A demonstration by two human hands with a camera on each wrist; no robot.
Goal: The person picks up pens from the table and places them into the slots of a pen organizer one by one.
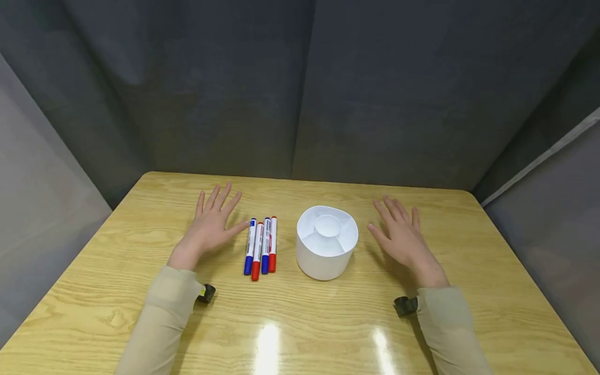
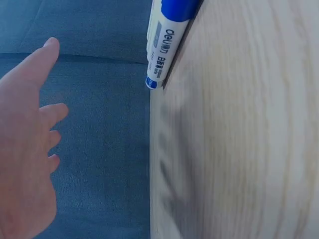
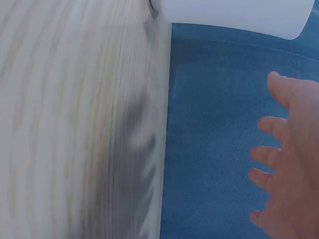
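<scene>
Several marker pens [image 1: 261,247] with blue and red caps lie side by side on the wooden table [image 1: 140,312]. A white round pen holder [image 1: 326,241] with inner compartments stands just right of them. My left hand [image 1: 213,224] hovers flat with fingers spread, just left of the pens, thumb close to the nearest blue one. In the left wrist view a blue marker [image 2: 167,45] shows beside the left hand [image 2: 27,144]. My right hand [image 1: 400,234] is spread flat to the right of the holder, holding nothing. The right wrist view shows the holder's white wall [image 3: 234,15] and the right hand [image 3: 289,164].
Grey fabric walls [image 1: 300,88] enclose the table on three sides. The tabletop stretches bare toward the front edge, with light glare spots [image 1: 267,344]. Small black wrist cameras [image 1: 206,293] sit at both beige sleeves.
</scene>
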